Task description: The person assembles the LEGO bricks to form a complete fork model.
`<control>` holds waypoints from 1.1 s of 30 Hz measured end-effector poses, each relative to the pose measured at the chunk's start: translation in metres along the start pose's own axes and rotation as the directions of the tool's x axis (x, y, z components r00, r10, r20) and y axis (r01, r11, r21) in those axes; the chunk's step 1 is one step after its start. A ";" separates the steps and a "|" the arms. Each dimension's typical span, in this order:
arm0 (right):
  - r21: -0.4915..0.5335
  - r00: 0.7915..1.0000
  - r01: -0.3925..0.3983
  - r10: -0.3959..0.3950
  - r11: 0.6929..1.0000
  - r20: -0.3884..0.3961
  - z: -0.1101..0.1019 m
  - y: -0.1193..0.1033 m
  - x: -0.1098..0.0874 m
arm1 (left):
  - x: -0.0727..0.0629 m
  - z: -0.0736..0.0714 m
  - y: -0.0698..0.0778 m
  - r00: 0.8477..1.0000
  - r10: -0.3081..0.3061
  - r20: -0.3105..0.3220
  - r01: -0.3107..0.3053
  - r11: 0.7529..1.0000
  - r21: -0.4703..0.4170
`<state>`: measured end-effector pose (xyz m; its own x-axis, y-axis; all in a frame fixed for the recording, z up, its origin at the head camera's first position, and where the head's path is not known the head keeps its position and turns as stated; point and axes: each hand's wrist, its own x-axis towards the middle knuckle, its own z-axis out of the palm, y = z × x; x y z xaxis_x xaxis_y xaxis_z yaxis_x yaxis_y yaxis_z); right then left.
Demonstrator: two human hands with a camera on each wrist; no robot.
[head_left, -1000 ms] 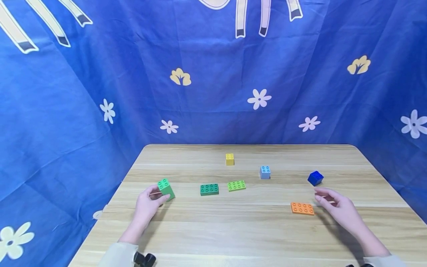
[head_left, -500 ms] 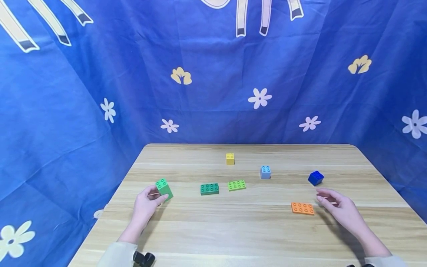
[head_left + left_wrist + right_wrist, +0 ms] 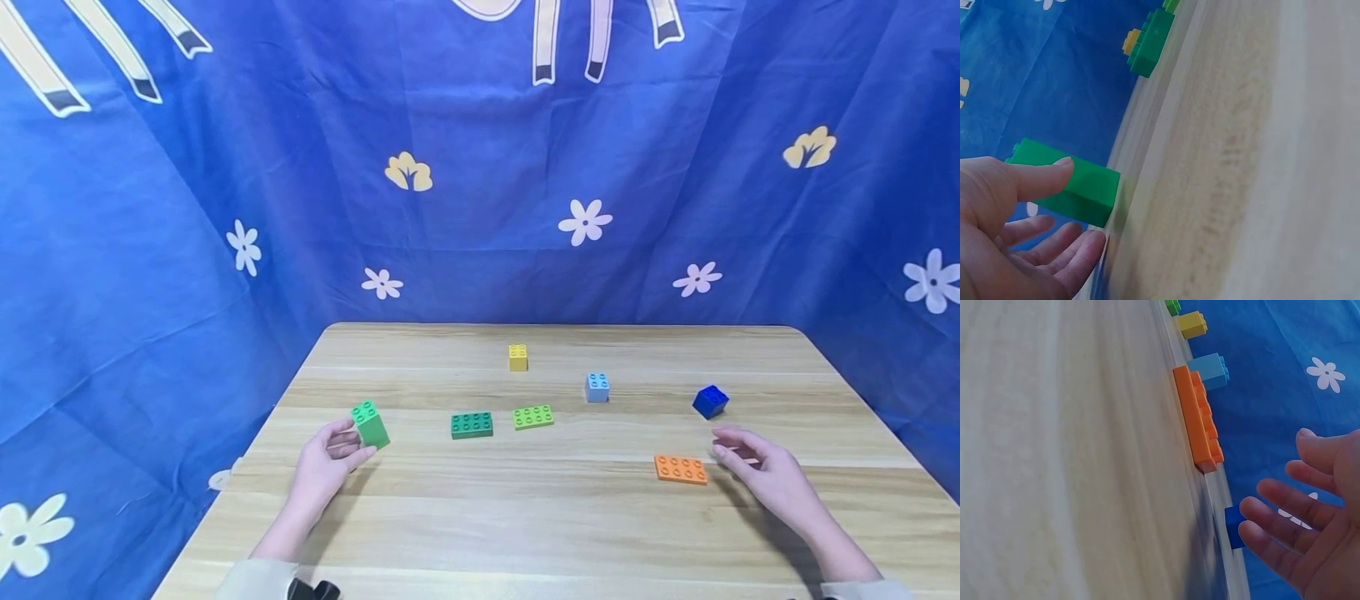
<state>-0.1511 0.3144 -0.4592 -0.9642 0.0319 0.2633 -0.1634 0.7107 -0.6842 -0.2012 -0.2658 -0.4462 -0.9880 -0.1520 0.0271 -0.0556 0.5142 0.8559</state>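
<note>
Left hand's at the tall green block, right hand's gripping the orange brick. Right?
The right hand isn't gripping the orange brick; the right wrist view shows them apart. The left hand is at the tall green block, as you say.

Left sleeve (image 3: 255, 581): off-white, plain, wider than the wrist. Right sleeve (image 3: 866, 590): similarly pale, partly out of view. Beside the left cuff: a black fitting (image 3: 313, 591) with rounded, knob-like ends. Left hand (image 3: 321, 467) and right hand (image 3: 768, 473): bare.

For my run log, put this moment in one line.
left hand: beside tall green block, contact unclear; right hand: holding nothing, near orange brick
</note>
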 end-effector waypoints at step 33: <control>0.007 1.000 0.010 -0.010 1.000 0.024 0.003 0.007 -0.003 | -0.025 0.013 0.024 0.985 -0.039 0.167 0.057 0.993 -0.101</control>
<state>-0.1502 0.3170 -0.4662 -0.9671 0.0080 0.2541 -0.1745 0.7062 -0.6862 -0.1792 -0.2390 -0.4328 -0.9952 -0.0293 -0.0930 -0.0967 0.4170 0.9037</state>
